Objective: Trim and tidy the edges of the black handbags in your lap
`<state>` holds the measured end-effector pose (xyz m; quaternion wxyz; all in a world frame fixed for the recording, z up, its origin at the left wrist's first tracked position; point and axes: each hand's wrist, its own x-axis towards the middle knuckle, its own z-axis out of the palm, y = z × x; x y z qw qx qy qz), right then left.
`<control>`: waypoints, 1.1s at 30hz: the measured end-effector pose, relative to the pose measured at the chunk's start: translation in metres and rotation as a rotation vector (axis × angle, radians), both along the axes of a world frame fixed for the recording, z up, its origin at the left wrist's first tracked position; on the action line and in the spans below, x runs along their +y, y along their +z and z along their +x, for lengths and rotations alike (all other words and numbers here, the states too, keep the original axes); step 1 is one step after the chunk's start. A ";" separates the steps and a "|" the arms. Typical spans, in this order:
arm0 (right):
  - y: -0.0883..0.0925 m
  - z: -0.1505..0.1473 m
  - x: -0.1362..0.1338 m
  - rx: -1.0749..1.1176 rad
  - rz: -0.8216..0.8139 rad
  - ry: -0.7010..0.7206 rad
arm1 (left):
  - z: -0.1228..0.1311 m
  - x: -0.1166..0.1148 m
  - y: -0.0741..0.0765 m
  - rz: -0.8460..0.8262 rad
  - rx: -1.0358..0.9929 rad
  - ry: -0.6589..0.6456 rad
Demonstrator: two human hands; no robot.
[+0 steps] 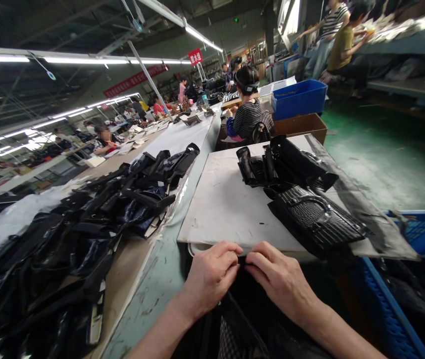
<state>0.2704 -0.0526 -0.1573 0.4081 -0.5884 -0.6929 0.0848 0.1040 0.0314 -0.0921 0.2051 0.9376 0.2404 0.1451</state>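
My left hand [215, 269] and my right hand [274, 271] are close together at the near edge of a white board [223, 199]. Fingers and thumb of each are pinched on a black piece [242, 294] that hangs down over my lap; its upper edge shows only slightly between the fingertips. On the right part of the board rests a black textured bag with a handle [319, 217]. Behind it are more black bag pieces [290, 162], partly rolled.
Black bag pieces [81, 224] are heaped on the long table at left. Blue crates [391, 304] stand low at right. A seated person [247, 112] is beyond the board, near a blue bin [298, 99] and a cardboard box [304, 127].
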 end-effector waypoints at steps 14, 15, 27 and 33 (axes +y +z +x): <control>-0.006 -0.005 0.006 0.160 0.091 0.071 | -0.001 0.002 -0.007 -0.034 -0.108 0.059; -0.007 -0.004 0.006 0.170 0.090 0.077 | 0.000 0.002 -0.008 -0.041 -0.115 0.063; -0.013 -0.001 0.008 0.149 0.068 0.077 | 0.000 0.003 -0.017 0.001 -0.111 0.051; -0.012 0.001 0.008 0.161 0.054 0.065 | 0.001 0.003 -0.020 0.070 -0.127 0.004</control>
